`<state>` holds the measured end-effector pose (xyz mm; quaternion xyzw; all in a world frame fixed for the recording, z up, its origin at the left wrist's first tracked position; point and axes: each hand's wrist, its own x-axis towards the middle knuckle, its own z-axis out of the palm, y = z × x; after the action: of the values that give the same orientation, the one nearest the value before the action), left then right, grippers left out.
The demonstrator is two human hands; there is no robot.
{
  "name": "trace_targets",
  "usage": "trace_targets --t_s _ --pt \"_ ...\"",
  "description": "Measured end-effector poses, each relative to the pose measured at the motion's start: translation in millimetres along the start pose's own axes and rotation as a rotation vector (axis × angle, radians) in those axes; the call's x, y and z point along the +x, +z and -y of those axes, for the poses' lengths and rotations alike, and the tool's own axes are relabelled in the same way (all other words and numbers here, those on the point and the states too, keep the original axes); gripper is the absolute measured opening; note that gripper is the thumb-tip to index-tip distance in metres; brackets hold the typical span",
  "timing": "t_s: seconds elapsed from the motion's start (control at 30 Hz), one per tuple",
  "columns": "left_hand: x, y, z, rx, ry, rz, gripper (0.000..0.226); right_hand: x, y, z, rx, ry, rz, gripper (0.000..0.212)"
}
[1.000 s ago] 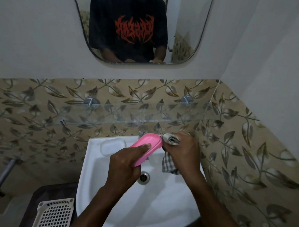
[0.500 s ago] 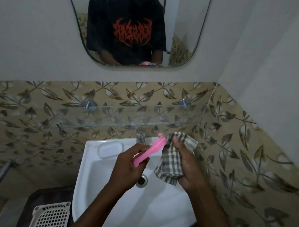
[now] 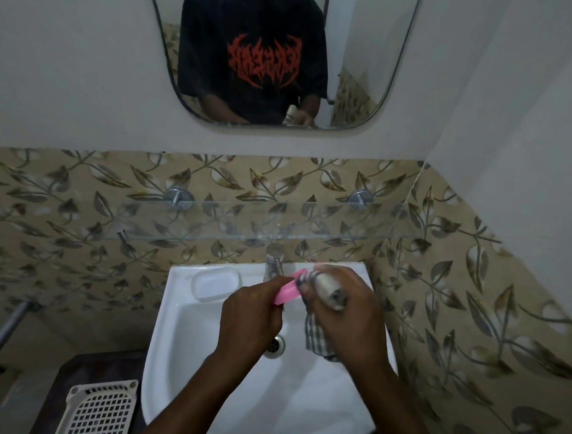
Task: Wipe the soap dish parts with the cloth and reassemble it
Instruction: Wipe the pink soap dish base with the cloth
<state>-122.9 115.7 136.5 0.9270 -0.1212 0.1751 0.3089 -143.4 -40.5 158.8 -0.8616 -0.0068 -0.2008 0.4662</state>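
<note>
Over the white sink (image 3: 206, 361), my left hand (image 3: 250, 317) grips a pink soap dish part (image 3: 288, 290) by its near end, tilted edge-on. My right hand (image 3: 345, 318) holds a checked cloth (image 3: 315, 336) bunched against the far end of the pink part; a rolled fold of the cloth sticks up by my thumb and the rest hangs down below my palm. Most of the pink part is hidden by fingers and cloth.
A tap (image 3: 273, 265) stands right behind my hands, under a glass shelf (image 3: 245, 228). The sink's moulded soap recess (image 3: 214, 284) lies at left. A white perforated basket (image 3: 101, 409) sits lower left on a dark surface. A tiled wall closes in on the right.
The cloth, spread open half a second ago, is now bunched over the far end of the pink part. My hands have come closer together near the tap.
</note>
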Motion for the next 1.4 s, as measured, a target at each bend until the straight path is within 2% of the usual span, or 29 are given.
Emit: trace_targets --t_s 0.07,0.1,0.13,0.2,0.3,0.37,0.5,0.63,0.83,1.0,1.2,1.4 --pt "0.9 -0.9 -2.4 0.024 0.016 -0.026 0.054 -9.1 7.6 6.1 -0.280 -0.256 -0.029 0.012" --pt "1.1 -2.2 -3.8 0.010 0.024 -0.037 0.056 -13.2 10.1 8.0 -0.342 -0.311 -0.028 0.008" --pt "1.3 -3.2 -5.1 -0.006 0.029 -0.052 0.056 -13.8 10.4 8.9 -0.344 -0.304 -0.029 0.007" --pt "1.5 -3.4 -5.0 0.006 0.050 -0.095 0.056 -5.2 5.3 1.4 -0.230 -0.154 -0.057 0.006" --pt "0.0 -3.8 -6.3 0.030 0.077 -0.104 0.053 11.5 -6.6 -11.9 -0.085 0.027 -0.049 0.015" --pt "2.3 -4.8 -6.0 0.042 0.063 -0.107 0.053 8.3 -5.2 -5.8 -0.052 -0.013 0.006 0.012" --pt "4.7 -6.8 -0.4 0.033 0.055 -0.104 0.055 -14.8 5.7 10.4 -0.179 -0.217 0.062 0.012" --pt "2.7 -7.4 3.5 0.088 0.083 -0.091 0.052 5.4 -2.8 -2.2 -0.087 -0.051 -0.018 0.012" --pt "-0.2 -5.6 6.9 0.101 0.125 -0.085 0.060 -15.3 2.7 18.6 -0.364 -0.170 0.065 0.014" --pt "-3.8 -4.6 7.7 0.130 0.135 -0.074 0.056 6.3 -1.2 1.7 -0.219 0.000 0.042 0.015" --pt "-5.9 -5.7 13.2 0.125 0.143 -0.059 0.057 -14.1 5.5 12.9 -0.308 -0.059 0.060 0.013" --pt "-11.2 -6.6 6.6 0.079 0.216 -0.112 0.054 15.4 4.1 -14.4 -0.129 0.157 0.141 0.020"
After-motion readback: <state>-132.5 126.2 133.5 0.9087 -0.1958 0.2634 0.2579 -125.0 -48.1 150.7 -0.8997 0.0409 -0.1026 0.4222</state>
